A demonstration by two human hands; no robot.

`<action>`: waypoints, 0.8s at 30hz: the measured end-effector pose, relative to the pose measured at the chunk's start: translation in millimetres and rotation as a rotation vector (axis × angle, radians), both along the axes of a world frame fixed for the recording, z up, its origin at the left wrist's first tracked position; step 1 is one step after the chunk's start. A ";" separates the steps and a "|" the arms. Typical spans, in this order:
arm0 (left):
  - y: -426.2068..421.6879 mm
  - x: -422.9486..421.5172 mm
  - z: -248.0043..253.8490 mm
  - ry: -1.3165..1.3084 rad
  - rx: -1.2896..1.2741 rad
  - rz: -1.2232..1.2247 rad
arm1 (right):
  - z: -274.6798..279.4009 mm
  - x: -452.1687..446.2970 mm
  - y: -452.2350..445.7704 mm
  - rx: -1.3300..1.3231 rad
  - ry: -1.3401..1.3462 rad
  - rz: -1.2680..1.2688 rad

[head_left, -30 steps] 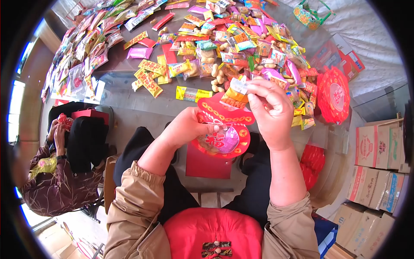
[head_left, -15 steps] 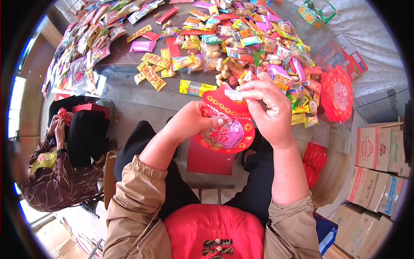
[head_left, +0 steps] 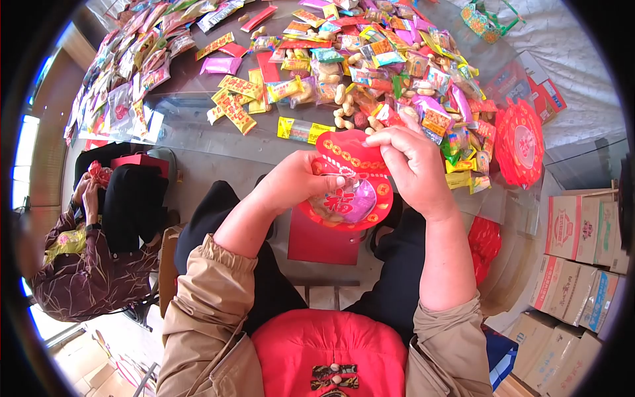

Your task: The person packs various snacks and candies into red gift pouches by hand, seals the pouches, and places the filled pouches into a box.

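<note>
A red candy pouch (head_left: 378,213) with gold coin prints and a clear round window is held up over my lap. Wrapped sweets, one of them purple, show through its window. My left hand (head_left: 294,184) is closed on the pouch's left side, thumb across the front. At the top right, my right hand (head_left: 418,162) has its fingers closed at the edge of the red upper flap (head_left: 349,151). Just beyond the pouch, a yellow-ended snack packet (head_left: 305,130) lies at the table's near edge.
The glass table (head_left: 192,126) bears heaps of wrapped sweets (head_left: 370,49) and peanuts (head_left: 342,96). A stack of flat red pouches (head_left: 519,144) lies at right. Cardboard boxes (head_left: 572,228) stand on the right. Another person (head_left: 92,264) sits at left, holding something red.
The white strip seen at the flap under my right fingers no longer shows. The pouch has shifted slightly up and right, and its flap appears more upright.
</note>
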State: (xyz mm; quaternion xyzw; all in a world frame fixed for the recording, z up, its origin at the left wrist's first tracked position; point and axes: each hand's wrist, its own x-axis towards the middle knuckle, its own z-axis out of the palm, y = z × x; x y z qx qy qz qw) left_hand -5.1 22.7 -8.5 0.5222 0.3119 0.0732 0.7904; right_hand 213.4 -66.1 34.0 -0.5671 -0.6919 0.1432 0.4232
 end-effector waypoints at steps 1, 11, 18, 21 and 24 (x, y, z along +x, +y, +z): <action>0.6 0.2 6.6 0.032 -0.005 -0.013 | 5.5 -0.9 -2.3 -0.051 -0.014 -0.001; 2.7 -1.9 -5.8 0.070 0.037 -0.081 | -4.1 4.4 -8.4 -0.219 0.010 0.044; 2.1 -1.8 -6.2 0.004 -0.031 -0.071 | -2.3 6.5 -4.0 -0.348 0.160 0.011; 1.9 -2.8 -4.0 -0.011 -0.056 -0.088 | -8.8 6.9 -1.6 -0.341 0.030 0.068; 3.4 -3.4 2.0 0.052 -0.040 -0.111 | -8.7 8.0 -1.1 -0.386 -0.029 0.126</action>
